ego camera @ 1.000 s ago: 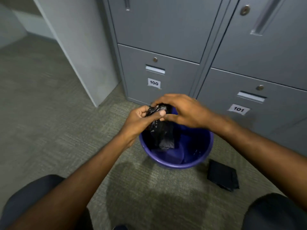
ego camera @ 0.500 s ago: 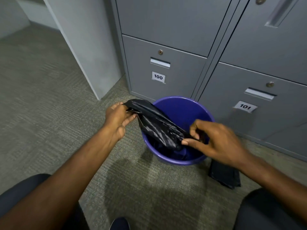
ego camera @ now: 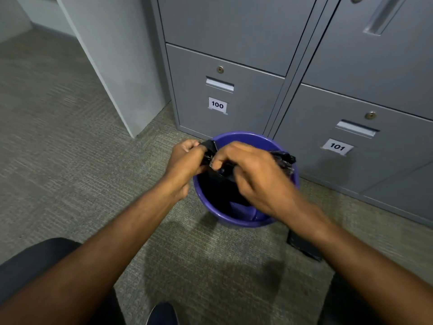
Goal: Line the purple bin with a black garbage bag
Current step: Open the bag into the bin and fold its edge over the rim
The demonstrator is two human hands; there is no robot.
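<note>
Both hands over the bin [ego camera: 236, 221], which stands on carpet against the lockers [ego camera: 234, 102]. Left hand [ego camera: 185, 160] and right hand [ego camera: 255, 177] each pinch the bag [ego camera: 282, 158] — bunched between them, hanging into the bin. Its free end pokes out past the right hand, at the far rim.

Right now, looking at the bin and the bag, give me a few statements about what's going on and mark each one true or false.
1. Both hands grip the black garbage bag above the purple bin. True.
2. The bag is already stretched around the bin's rim. False: it is bunched between the left hand and right hand, and the rim shows bare.
3. The bin stands on the carpet in front of the lockers labelled 100 and 101. True.
4. The floor right of the bin is bare. False: a folded black item lies there.
</note>
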